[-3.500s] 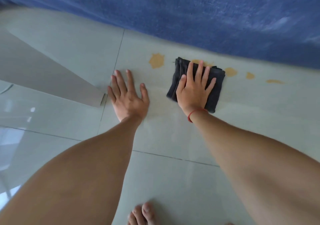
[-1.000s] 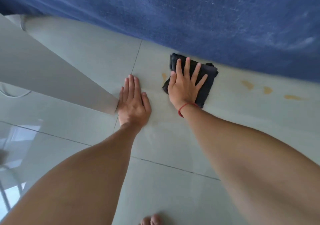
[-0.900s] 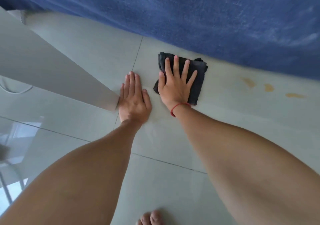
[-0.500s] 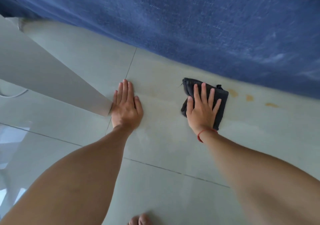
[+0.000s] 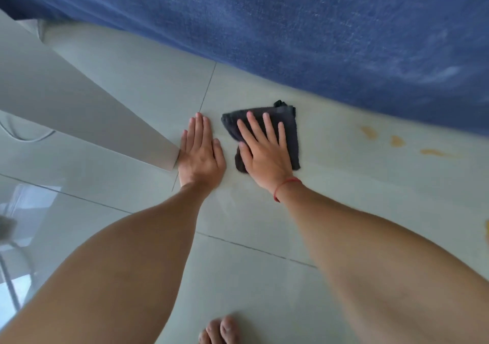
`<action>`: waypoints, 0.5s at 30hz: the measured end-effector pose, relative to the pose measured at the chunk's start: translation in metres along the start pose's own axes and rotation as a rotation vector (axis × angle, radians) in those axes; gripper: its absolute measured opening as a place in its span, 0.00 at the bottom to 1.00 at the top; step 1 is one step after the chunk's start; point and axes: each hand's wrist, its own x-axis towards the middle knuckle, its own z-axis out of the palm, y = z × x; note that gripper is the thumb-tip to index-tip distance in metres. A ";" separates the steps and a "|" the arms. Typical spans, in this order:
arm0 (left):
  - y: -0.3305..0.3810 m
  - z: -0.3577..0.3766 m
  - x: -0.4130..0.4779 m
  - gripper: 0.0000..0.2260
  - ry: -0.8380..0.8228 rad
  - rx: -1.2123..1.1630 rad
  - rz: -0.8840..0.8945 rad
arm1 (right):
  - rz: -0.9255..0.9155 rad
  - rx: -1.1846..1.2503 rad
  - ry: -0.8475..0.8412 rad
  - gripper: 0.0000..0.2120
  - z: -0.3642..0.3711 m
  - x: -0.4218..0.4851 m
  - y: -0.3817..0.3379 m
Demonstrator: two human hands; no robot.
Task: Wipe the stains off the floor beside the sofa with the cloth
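Observation:
A folded dark grey cloth [image 5: 289, 126] lies flat on the pale tiled floor [image 5: 251, 224], just in front of the blue sofa [image 5: 317, 31]. My right hand [image 5: 264, 153] presses down on it with fingers spread, a red string around the wrist. My left hand [image 5: 201, 155] rests flat on the bare tile right beside the cloth, holding nothing. Three yellow-orange stains [image 5: 397, 141] sit in a row on the floor to the right of the cloth, close to the sofa's edge.
A pale grey panel [image 5: 79, 110] runs from the left down to my left hand. A thin white cable [image 5: 31, 138] lies on the floor at far left. My bare toes [image 5: 219, 330] show at the bottom edge.
My right hand has slid the cloth back to the left, next to my left hand. The large stains near the tile joint are gone. My left hand stayed planted.

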 end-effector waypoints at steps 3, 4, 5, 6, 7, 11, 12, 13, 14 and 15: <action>0.002 -0.001 -0.001 0.25 0.006 -0.028 -0.008 | -0.002 -0.043 -0.014 0.24 -0.012 -0.026 0.051; 0.002 -0.001 -0.002 0.26 0.012 -0.032 -0.009 | 0.087 -0.038 -0.014 0.24 -0.016 -0.029 0.068; 0.001 0.000 -0.002 0.26 0.023 -0.034 -0.010 | 0.197 -0.028 -0.010 0.24 -0.020 -0.029 0.081; 0.001 0.000 -0.002 0.26 0.032 -0.035 -0.014 | 0.300 -0.015 -0.001 0.24 -0.023 -0.026 0.087; 0.001 0.000 -0.002 0.26 0.034 -0.035 -0.018 | 0.375 -0.003 0.016 0.24 -0.023 -0.022 0.087; 0.001 -0.001 -0.002 0.25 0.016 -0.030 -0.013 | 0.512 0.036 0.101 0.25 -0.012 0.005 0.046; 0.000 -0.001 -0.001 0.25 0.021 -0.027 -0.014 | 0.526 0.047 0.110 0.25 -0.009 0.013 0.032; 0.000 0.000 -0.001 0.25 0.026 -0.026 -0.014 | 0.520 0.059 0.113 0.25 -0.006 0.021 0.019; 0.000 0.000 -0.001 0.25 0.026 -0.024 -0.013 | 0.487 0.070 0.112 0.25 -0.004 0.027 0.006; -0.001 0.000 -0.001 0.25 0.021 -0.020 -0.010 | 0.424 0.068 0.110 0.25 0.000 0.033 -0.005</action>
